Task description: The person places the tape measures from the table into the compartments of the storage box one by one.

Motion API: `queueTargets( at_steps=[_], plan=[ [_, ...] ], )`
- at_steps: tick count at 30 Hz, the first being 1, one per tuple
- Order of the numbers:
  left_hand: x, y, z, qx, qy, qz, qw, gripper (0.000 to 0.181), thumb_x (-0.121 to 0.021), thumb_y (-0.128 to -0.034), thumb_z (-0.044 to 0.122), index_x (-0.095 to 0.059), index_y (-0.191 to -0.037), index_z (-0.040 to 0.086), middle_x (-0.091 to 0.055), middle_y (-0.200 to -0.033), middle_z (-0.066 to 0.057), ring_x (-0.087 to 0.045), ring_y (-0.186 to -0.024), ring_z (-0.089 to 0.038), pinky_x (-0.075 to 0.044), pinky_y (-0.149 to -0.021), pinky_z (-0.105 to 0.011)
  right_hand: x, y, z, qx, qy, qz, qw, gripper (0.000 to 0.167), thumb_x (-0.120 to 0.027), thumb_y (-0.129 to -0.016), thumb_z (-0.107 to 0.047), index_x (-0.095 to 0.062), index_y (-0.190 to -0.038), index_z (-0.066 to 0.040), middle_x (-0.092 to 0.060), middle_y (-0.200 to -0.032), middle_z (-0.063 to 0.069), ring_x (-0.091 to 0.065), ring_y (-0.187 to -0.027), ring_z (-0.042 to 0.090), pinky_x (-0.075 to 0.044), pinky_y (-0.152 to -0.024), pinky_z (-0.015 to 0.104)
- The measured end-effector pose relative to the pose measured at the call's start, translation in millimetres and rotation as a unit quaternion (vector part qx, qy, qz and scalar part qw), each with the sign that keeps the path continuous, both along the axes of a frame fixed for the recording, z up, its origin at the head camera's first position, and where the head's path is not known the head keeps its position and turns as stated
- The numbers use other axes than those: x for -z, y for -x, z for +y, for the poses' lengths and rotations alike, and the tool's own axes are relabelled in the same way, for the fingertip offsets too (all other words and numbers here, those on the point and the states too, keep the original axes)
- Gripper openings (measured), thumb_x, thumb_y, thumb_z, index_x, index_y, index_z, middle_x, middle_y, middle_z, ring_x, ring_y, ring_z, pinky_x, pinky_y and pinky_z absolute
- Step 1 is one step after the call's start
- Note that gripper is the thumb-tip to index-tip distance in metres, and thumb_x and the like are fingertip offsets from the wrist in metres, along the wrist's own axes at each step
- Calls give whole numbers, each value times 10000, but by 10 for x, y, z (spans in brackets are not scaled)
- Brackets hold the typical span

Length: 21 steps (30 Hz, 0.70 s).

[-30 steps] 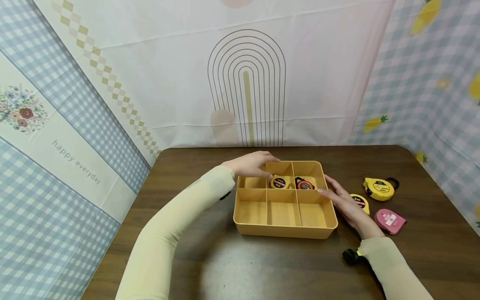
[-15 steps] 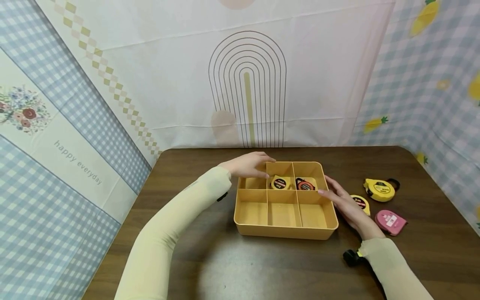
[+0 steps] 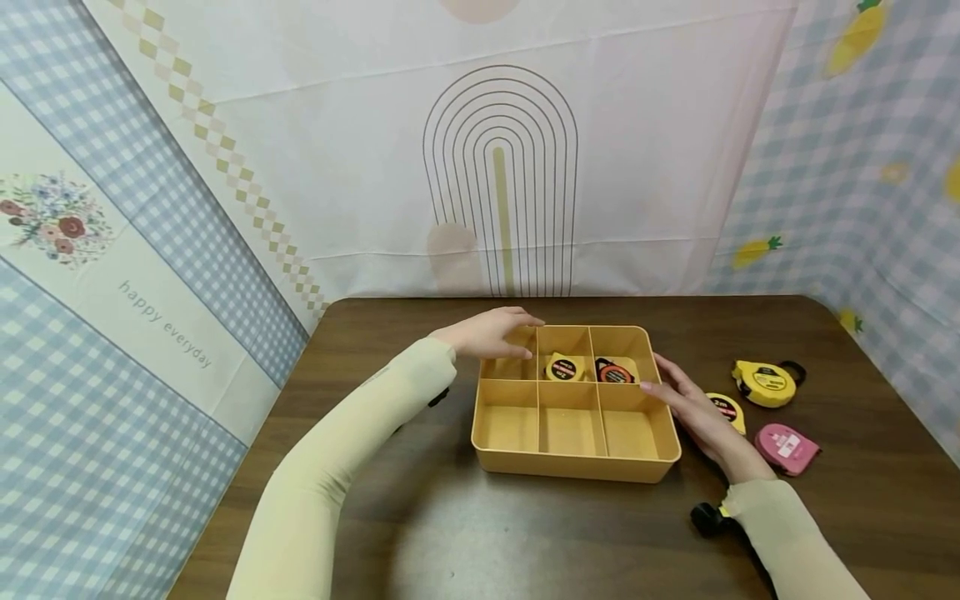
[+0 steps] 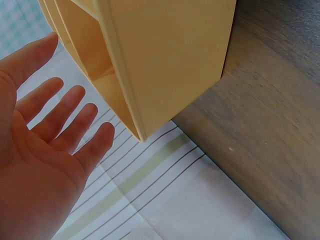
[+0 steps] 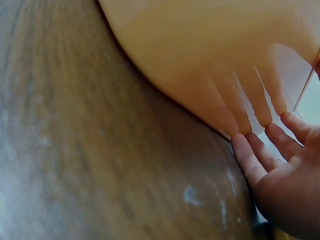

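Note:
A yellow storage box [image 3: 581, 467] with six compartments stands on the table. In its back middle compartment lies a yellow tape measure [image 3: 564, 367]; an orange-and-black tape measure [image 3: 617, 372] lies in the back right one. My left hand [image 3: 491, 333] hovers over the back left compartment, its fingers spread and holding nothing. The left wrist view shows this hand [image 4: 45, 145] apart from the box wall. My right hand [image 3: 697, 412] holds the box's right side, thumb over the rim. In the right wrist view, the fingertips of this hand [image 5: 285, 165] press the outer wall.
Right of the box lie a yellow tape measure [image 3: 767, 384] with a black strap, a pink tape measure [image 3: 786, 447] and another yellow one [image 3: 727, 410], partly behind my right hand. A black-and-yellow item [image 3: 707, 518] shows beside the right sleeve. A patterned cloth [image 3: 645, 167] hangs behind.
My left hand has drawn slightly left, away from the yellow tape measure in the back middle compartment. My right hand keeps its place on the box. The whole view has shifted slightly.

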<state>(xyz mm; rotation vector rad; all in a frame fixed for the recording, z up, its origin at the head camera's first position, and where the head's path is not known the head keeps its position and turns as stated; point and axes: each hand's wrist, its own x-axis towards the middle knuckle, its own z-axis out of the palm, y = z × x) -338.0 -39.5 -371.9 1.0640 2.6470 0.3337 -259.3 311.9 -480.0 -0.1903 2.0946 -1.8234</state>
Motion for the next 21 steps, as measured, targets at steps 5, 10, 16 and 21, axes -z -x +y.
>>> queueTargets(
  at_steps=[5, 10, 16, 21],
  plan=[
    [-6, -26, -36, 14, -32, 31, 10000, 623, -671, -983, 353, -454, -1521, 126, -483, -1483, -51, -409, -1396, -202, -281, -1173, -328, -1, 0, 10, -30, -30, -10, 10000, 819, -553, -1045, -336, -17, -1636, -149, -41, -1661, 219, -222, -1454, 419, -345, -1093, 476],
    [-47, -53, -89, 23, -127, 10, 9999, 615, -661, -990, 327, -440, -1531, 136, -463, -1522, -58, -357, -1441, -247, -246, -1194, -364, 9, 2, 27, -5, -89, -29, 10000, 829, -556, -1042, -356, -16, -1635, -145, -29, -1665, 209, -216, -1460, 423, -357, -1088, 459],
    [-56, -73, -220, -136, -117, -11, 9998, 628, -637, -998, 368, -417, -1546, 154, -417, -1571, -40, -244, -1503, -271, -179, -1218, -390, 5, 2, 23, 32, -41, -61, 10000, 829, -558, -1040, -363, -23, -1635, -148, -45, -1663, 205, -218, -1459, 420, -280, -1130, 547],
    [-42, -80, -316, -143, -177, 62, 9997, 625, -642, -994, 363, -432, -1537, 134, -434, -1556, -56, -308, -1473, -253, -224, -1204, -383, 11, -10, 23, 12, -60, -49, 10000, 826, -556, -1041, -361, -23, -1635, -147, -57, -1658, 214, -235, -1450, 419, -383, -1059, 388]
  ],
)
